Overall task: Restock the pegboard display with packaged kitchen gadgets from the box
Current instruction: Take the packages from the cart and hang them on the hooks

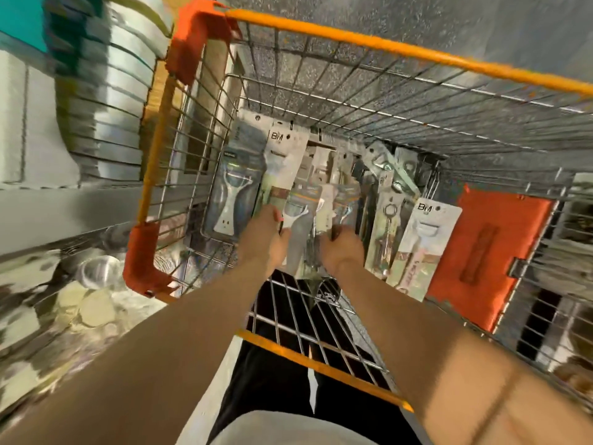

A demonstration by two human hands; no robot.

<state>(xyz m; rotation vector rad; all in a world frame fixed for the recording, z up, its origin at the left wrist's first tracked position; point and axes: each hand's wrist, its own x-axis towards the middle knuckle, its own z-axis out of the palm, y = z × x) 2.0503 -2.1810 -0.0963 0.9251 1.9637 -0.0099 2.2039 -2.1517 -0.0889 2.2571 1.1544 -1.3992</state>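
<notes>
Both my arms reach down into a wire shopping cart [369, 43] with an orange rim. Several carded kitchen gadgets lie in it. My left hand [264, 236] grips the left edge of a peeler pack [300, 216] with a white peeler under clear plastic. My right hand [343, 247] holds the right side of the same bunch of packs, fingers curled over a second pack [345, 200]. Another peeler pack [232, 194] lies to the left. A bottle-opener card [386, 232] and a white BM card [423, 239] lie to the right.
An orange fold-down flap [481, 252] sits at the cart's right end. Stacked metal trays [106, 107] fill a shelf to the left, with glassware [99, 271] lower down. The grey speckled floor [417, 17] lies beyond the cart. My dark trousers show through the cart's near end.
</notes>
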